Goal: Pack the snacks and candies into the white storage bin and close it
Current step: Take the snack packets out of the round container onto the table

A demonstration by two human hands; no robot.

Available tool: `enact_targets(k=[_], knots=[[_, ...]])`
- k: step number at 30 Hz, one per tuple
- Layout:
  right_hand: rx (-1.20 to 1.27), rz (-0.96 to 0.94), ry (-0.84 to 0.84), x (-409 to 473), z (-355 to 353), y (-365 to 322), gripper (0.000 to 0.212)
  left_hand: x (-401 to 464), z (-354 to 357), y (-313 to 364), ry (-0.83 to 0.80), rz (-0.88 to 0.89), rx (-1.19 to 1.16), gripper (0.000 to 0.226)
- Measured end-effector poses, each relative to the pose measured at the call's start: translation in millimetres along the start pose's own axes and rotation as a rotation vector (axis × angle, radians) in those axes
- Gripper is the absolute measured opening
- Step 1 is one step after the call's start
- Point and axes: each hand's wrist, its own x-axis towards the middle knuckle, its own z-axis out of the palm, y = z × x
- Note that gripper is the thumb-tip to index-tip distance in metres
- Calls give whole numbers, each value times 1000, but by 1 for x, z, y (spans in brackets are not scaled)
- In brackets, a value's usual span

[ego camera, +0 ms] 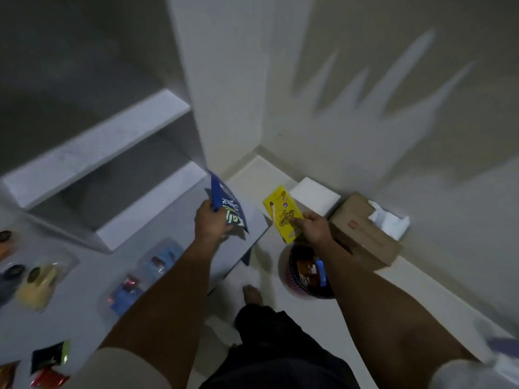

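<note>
My left hand (211, 223) grips a blue snack bag (228, 206) above the far corner of the white table (84, 318). My right hand (314, 229) pinches a yellow snack packet (282, 213) over the floor, above a round dark bin (307, 276) that holds wrapped snacks. A white box-like thing (316, 198) sits on the floor by the wall; I cannot tell whether it is the storage bin. More snacks lie on the table: clear packs of blue and red candies (126, 290), a pale yellow pack (38, 286), and dark and red packets (49, 360).
A brown cardboard box (365, 234) with white paper inside stands on the floor against the right wall. White shelves (95, 147) rise behind the table at the left. My leg in dark trousers and my bare foot (252, 294) are on the pale floor between table and bin.
</note>
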Motion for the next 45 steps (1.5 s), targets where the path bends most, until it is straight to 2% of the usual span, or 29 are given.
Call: enact_targets(k=[5, 8, 11, 15, 16, 19, 21, 25, 30, 34, 39, 45], knots=[[17, 151, 122, -6, -84, 68, 13, -40, 88, -19, -254, -124, 43, 16], [16, 243, 153, -12, -119, 88, 16, -51, 138, -42, -396, -111, 249, 25], [28, 303, 167, 2, -149, 104, 18, -50, 195, -68, -429, -162, 346, 15], [25, 347, 100, 34, -181, 112, 15, -52, 265, -89, -552, -162, 460, 14], [-4, 357, 81, 43, -188, 112, 15, -53, 276, -90, -581, -179, 503, 17], [-132, 335, 47, 66, -204, 113, 21, -59, 292, -84, -613, -141, 600, 60], [-167, 338, 27, 73, -210, 112, 20, -63, 291, -76, -583, -193, 604, 65], [-257, 299, -35, 86, -203, 111, 34, -63, 267, -67, -496, -234, 595, 65], [-531, 99, -181, 89, -161, 101, 25, -62, 209, -48, -282, -251, 526, 54], [-727, -107, -296, 82, -100, 87, 14, -73, 132, -50, -95, -211, 485, 34], [-729, -254, -389, 19, -3, 50, 25, -112, 28, -72, 86, -200, 270, 44], [-765, -460, -470, -94, 108, 53, 21, -156, -117, -156, 231, -243, 132, 49]])
